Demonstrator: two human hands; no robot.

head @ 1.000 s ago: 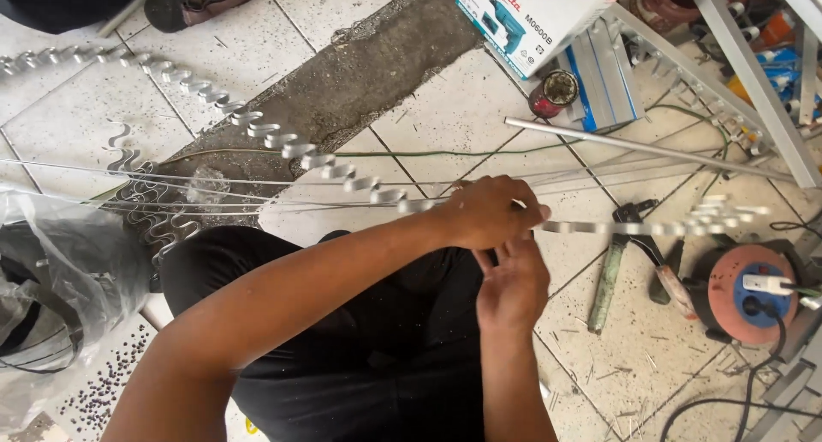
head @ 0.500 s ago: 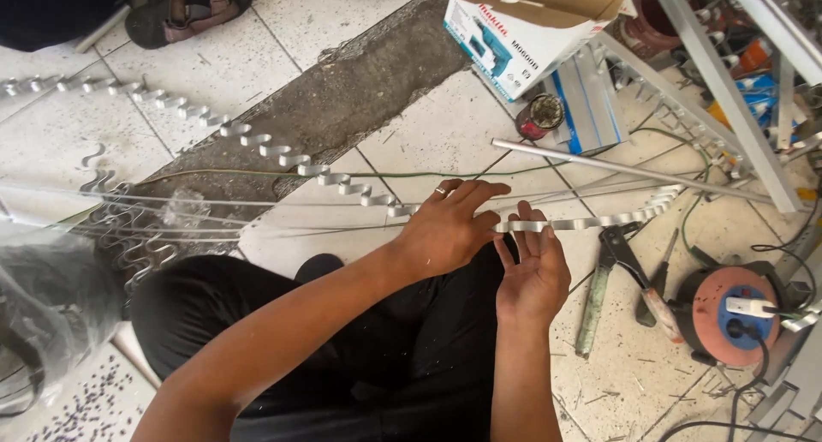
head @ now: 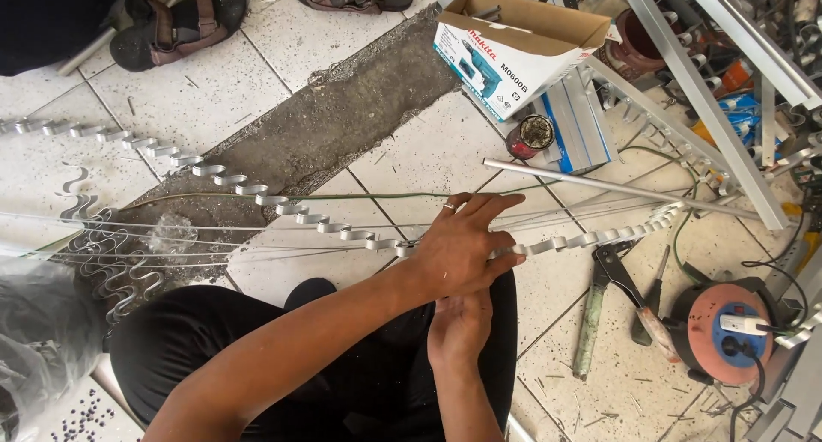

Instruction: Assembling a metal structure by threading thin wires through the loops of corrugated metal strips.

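2 hands meet at the middle of the frame on a long wavy metal strip [head: 282,209], a thin silver band bent into repeated S-curves that runs from the upper left edge across the tiled floor [head: 205,99] to the right of centre. The left hand [head: 462,245] lies over the strip with its fingers stretched out flat and slightly spread, pressing on it rather than clamped around it. The right hand [head: 458,326] sits just below, palm up, fingers loosely curled; whether they pinch the strip I cannot tell. Judging by its thinness, the strip looks light and springy, likely to flex and whip along its length, with edges that may be sharp; it is best held at a bend close to the working spot. Pliers [head: 612,288] and an orange cable reel [head: 723,331] lie at the lower right, a cardboard tool box [head: 505,52] at the upper centre.
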